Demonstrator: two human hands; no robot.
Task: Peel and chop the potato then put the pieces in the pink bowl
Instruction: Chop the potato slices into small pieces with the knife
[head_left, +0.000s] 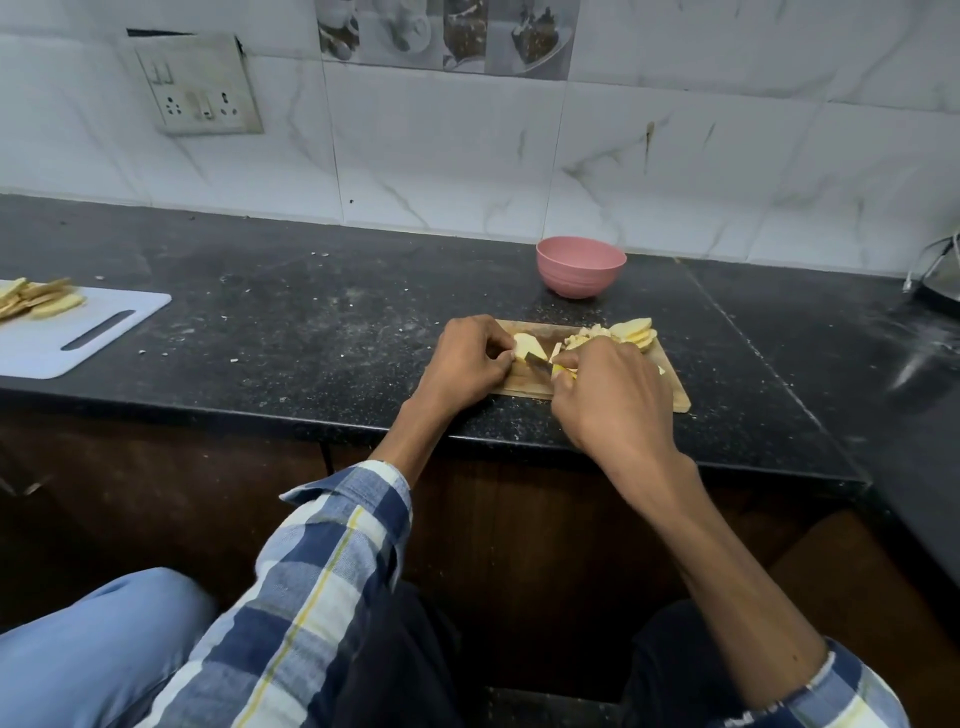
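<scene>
A wooden chopping board (675, 387) lies near the front edge of the black counter. My left hand (465, 361) pinches a peeled potato piece (527, 345) on the board's left part. My right hand (602, 395) grips a knife with a yellow handle; its dark blade (537, 362) points left, against the potato piece. Cut potato slices and small pieces (626, 332) are heaped at the board's far right. The pink bowl (581, 273) stands behind the board, close to the wall; its inside is hidden from here.
A white cutting board (78, 332) with several potato slices (36, 299) lies at the far left of the counter. A dark appliance with a cable (940, 275) sits at the far right. Crumbs are scattered over the counter. A socket panel (195, 88) is on the tiled wall.
</scene>
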